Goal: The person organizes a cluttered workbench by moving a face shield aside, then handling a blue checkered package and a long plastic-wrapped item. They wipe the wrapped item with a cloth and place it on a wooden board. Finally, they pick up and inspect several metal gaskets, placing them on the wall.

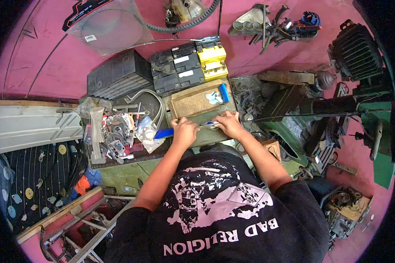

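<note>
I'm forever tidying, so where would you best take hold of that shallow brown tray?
Probably the near rim of the tray, coming from the person's side: that long, straight edge faces the person, while batteries crowd the far side and a blue item lies at the right end.

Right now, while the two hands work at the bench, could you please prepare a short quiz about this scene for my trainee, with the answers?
1. True or false: the large black box stands to the left of the yellow batteries.

2. Choose: what colour is the flat piece that shows just left of the left hand?
a) red
b) blue
c) orange

3. Complete: the shallow brown tray lies between the two hands and the group of ____.

Key: 1. True. 2. b) blue. 3. batteries.
</note>
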